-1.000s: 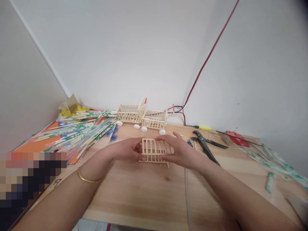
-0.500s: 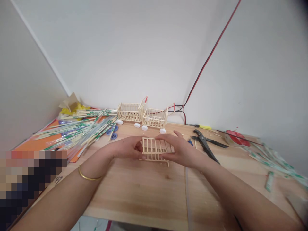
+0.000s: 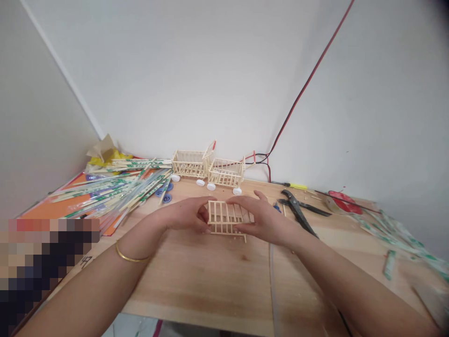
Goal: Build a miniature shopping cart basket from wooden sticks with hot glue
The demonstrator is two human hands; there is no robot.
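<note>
A small basket frame of thin wooden sticks stands on the wooden table between my hands. On its left end, the fingers and thumb of my left hand grip the sticks. My right hand holds the other end, thumb at the near side and fingers over the far edge. Behind them are two finished-looking miniature stick carts with white wheels: a left cart with a red-tipped handle and a right cart. Fingertips on the far side of the frame are partly hidden.
Paper-wrapped chopsticks pile up at left beside blue bottle caps. Black pliers, a yellow-handled tool and a red round reel lie at right. Torn wrappers spread farther right. A red-black cable runs up the wall.
Both hands keep their hold on the stick frame, which stays in nearly the same place. The view has shifted very slightly.
</note>
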